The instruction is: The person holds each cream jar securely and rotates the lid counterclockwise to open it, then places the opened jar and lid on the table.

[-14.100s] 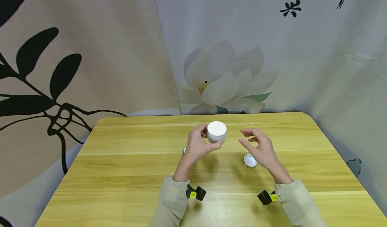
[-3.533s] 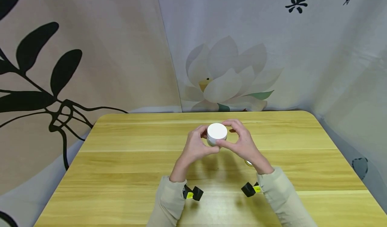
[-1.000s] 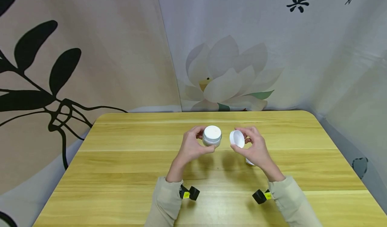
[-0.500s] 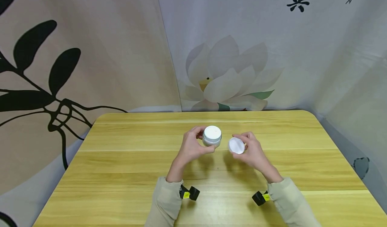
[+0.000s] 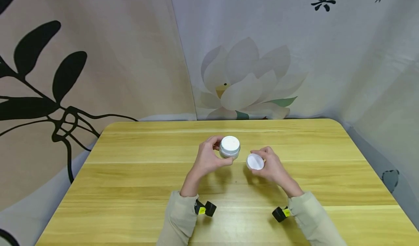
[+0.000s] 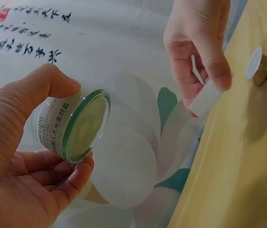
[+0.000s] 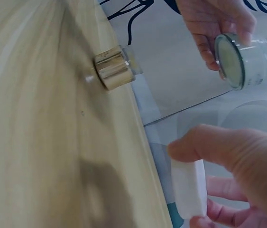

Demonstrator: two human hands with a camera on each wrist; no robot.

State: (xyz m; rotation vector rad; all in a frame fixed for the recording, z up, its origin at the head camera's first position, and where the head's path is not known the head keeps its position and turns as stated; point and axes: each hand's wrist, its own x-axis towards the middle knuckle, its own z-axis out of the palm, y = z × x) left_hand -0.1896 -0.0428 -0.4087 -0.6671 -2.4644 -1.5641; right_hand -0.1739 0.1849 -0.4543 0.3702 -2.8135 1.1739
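My left hand (image 5: 207, 157) grips a clear glass cream jar (image 5: 230, 149) above the table, thumb on one side and fingers on the other. Its top looks white; whether that is cream or an inner cover I cannot tell. Printed text and the glass base of the jar (image 6: 74, 126) show in the left wrist view. To the right and a little lower, my right hand (image 5: 272, 167) pinches a round white lid (image 5: 255, 162) by its edge, hollow side toward the head camera. Lid and jar are apart.
On the wooden table (image 5: 131, 187) stands a gold-sided cap (image 6: 259, 66) with a white upper face, in the left wrist view. The right wrist view has a gold cylinder with a glass part (image 7: 114, 69). Both are hidden in the head view. A printed curtain (image 5: 147, 56) hangs behind.
Around 3.5 s ago both hands held the jar with its lid on; by 1 s ago the lid was off. Since then my right hand has lowered the lid toward the table; the left stays put.
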